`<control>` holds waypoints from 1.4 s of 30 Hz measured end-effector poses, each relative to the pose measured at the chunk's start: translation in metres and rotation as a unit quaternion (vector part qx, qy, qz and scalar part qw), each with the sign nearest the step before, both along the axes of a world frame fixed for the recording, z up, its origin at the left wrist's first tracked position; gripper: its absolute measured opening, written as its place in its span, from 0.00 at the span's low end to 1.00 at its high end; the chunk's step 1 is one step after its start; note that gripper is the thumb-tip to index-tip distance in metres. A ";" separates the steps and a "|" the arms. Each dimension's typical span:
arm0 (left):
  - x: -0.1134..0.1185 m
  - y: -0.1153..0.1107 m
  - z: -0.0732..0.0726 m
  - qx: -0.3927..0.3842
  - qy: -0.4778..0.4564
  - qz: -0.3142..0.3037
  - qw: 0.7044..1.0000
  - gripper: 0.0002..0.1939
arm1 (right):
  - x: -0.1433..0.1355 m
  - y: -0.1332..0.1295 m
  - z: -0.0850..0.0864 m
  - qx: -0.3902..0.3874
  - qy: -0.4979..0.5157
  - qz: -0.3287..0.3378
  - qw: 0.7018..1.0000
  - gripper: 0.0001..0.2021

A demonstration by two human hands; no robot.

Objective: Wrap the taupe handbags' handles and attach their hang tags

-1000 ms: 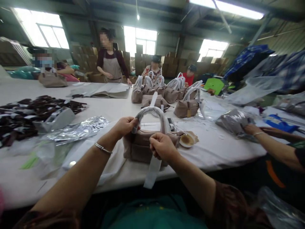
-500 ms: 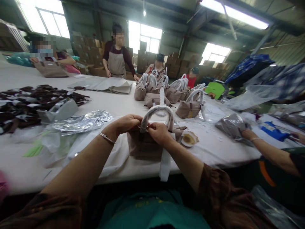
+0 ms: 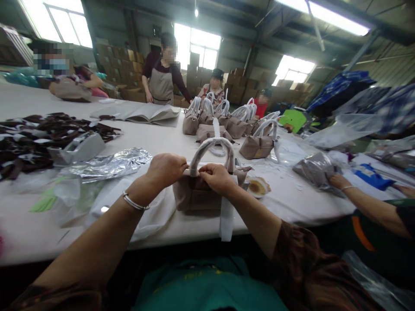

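A taupe handbag [image 3: 197,196] stands upright at the table's near edge, its arched handle [image 3: 212,144] wrapped in white material. My left hand [image 3: 168,169] is closed at the bag's upper left, beside the handle base; what its fingertips pinch is too small to make out. Thumb and fingers of my right hand [image 3: 215,176] pinch the wrapped base of the handle from the right. A white strip [image 3: 226,220] hangs down the bag's right front, over the table edge.
Several taupe bags [image 3: 256,147] with wrapped handles stand behind. Left are dark straps [image 3: 29,142], a grey tape dispenser [image 3: 79,149] and silvery film [image 3: 113,164]. A shallow dish [image 3: 257,186] sits right. Another person's hand [image 3: 339,181] touches a plastic-wrapped bag [image 3: 316,170]. People stand across the table.
My left hand has shifted slightly left, away from the handle, its wrist turned. My right hand stays at the handle base. Across the table, the person at far left has lowered and tilted a bag.
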State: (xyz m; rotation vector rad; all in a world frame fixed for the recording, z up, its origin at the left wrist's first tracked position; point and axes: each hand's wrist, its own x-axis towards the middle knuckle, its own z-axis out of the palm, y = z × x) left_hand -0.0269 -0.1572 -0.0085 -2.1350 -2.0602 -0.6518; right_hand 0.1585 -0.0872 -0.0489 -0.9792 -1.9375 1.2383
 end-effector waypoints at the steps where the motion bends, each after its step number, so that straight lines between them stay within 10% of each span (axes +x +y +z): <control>1: 0.003 -0.007 -0.001 0.009 -0.020 0.024 0.999 0.15 | 0.001 -0.002 0.004 -0.033 0.017 0.013 0.999 0.05; 4: 0.015 -0.026 -0.010 -0.077 -0.254 -0.005 0.964 0.16 | 0.001 -0.011 0.015 -0.174 0.091 0.032 0.980 0.09; 8: 0.028 -0.042 -0.029 -0.209 -0.583 -0.041 0.784 0.17 | -0.004 -0.023 0.017 -0.300 0.220 0.008 0.928 0.10; 15: 0.048 -0.053 -0.055 -0.219 -0.749 -0.066 0.621 0.22 | -0.006 -0.036 0.002 -0.324 0.317 -0.028 0.891 0.12; 22: 0.067 -0.048 -0.065 -0.134 -0.700 -0.015 0.702 0.19 | -0.001 -0.039 -0.011 -0.280 0.335 -0.016 0.899 0.11; 26: 0.063 -0.053 -0.059 -0.050 -0.532 0.038 0.844 0.14 | 0.018 -0.037 -0.011 0.026 0.167 -0.033 0.985 0.10; 31: 0.064 -0.056 -0.055 -0.012 -0.424 0.031 0.905 0.15 | 0.032 -0.036 -0.009 0.279 -0.052 0.032 0.958 0.06; 37: 0.065 -0.051 -0.062 -0.027 -0.404 0.050 0.913 0.15 | 0.030 -0.032 -0.010 0.327 -0.016 -0.011 0.945 0.09; 42: 0.066 -0.053 -0.062 -0.001 -0.313 0.053 0.948 0.13 | 0.020 -0.037 -0.008 0.098 0.159 0.018 0.982 0.09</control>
